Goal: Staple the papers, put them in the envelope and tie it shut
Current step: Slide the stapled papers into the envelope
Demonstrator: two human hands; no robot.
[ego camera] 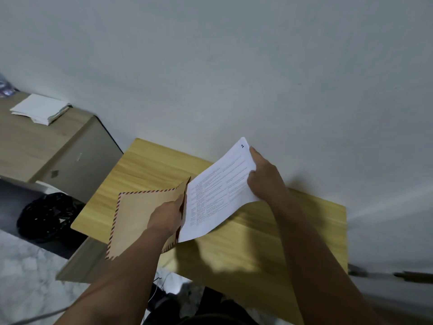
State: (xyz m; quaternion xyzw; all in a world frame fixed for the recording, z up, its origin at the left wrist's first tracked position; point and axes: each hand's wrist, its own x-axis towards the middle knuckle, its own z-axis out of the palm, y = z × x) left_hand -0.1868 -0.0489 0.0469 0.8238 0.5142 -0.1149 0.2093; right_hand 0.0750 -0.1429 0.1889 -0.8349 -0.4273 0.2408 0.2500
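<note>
Holding the brown envelope (138,216) with striped border above the wooden table (269,240), the left hand (167,215) is closed on its open mouth, fingers inside. The right hand (263,175) grips the far edge of the printed papers (215,195), whose near end is just at the envelope mouth. On another desk (25,141) at the left lies a white paper stack (39,109)

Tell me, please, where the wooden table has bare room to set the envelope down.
Bare wood lies along the table's far-left corner by the wall, and on its right end beyond the right hand. The middle is crowded by the envelope, papers and left hand.
</note>
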